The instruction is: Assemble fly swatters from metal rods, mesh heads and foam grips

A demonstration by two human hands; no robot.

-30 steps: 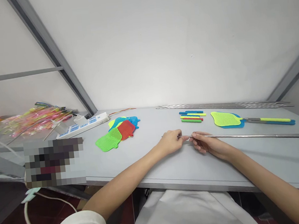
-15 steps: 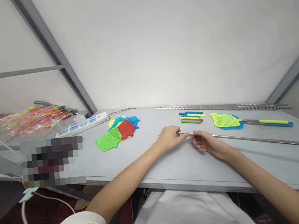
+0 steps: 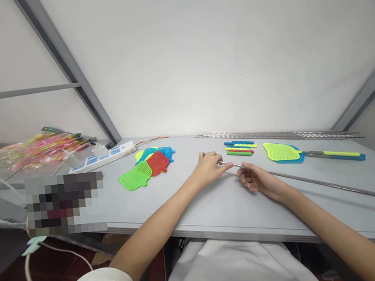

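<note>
A long thin metal rod [image 3: 331, 185] slants across the right half of the table and runs off the right edge of the view. My left hand [image 3: 206, 169] pinches its left end between thumb and fingers. Just to the right, my right hand [image 3: 259, 181] grips the same rod with thumb and forefinger, the other fingers curled. Left of my hands lie loose fly swatter heads: a green one [image 3: 134, 176] in front, a red one [image 3: 159, 162] beside it, blue and yellow ones behind. Beyond my right hand lie several coloured handle sleeves [image 3: 241, 152] in a small group.
Two fly swatters with shafts and handles, a yellow one [image 3: 283, 152] over a blue one, lie at right. Several metal rods [image 3: 273, 136] lie along the wall. A white power strip [image 3: 109, 157] is at left, near bagged colourful items [image 3: 49, 147] and a pixelated patch.
The rod's left end has risen slightly and moved left with my left hand, while its right part sits lower. My right hand keeps nearly the same place.
</note>
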